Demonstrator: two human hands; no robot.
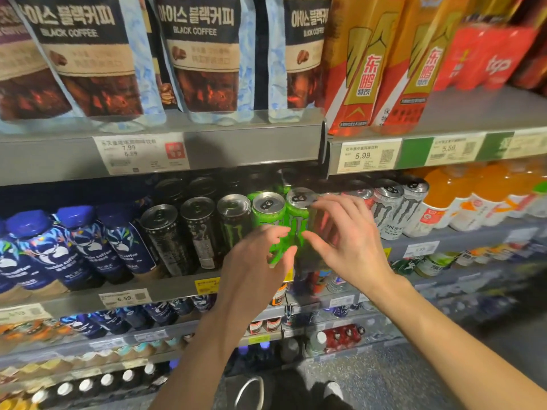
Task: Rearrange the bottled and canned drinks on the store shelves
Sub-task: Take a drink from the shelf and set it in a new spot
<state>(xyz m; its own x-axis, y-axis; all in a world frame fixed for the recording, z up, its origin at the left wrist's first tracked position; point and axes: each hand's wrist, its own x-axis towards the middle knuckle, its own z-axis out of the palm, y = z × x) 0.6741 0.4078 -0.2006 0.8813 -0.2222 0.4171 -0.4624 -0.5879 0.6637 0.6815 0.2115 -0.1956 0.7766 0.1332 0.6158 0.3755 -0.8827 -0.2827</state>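
Note:
Two bright green cans stand side by side at the front of the middle shelf. My left hand is in front of the lower part of the left green can, fingers spread and holding nothing. My right hand hovers just right of the right green can, fingers apart, partly covering a reddish can behind it. Black cans stand to the left and white cans to the right.
Blue coffee bottles fill the left of the shelf, orange bottles the far right. Coffee pouches and tall orange-red bottles stand on the shelf above. Lower shelves hold more drinks. My shoes show on the floor.

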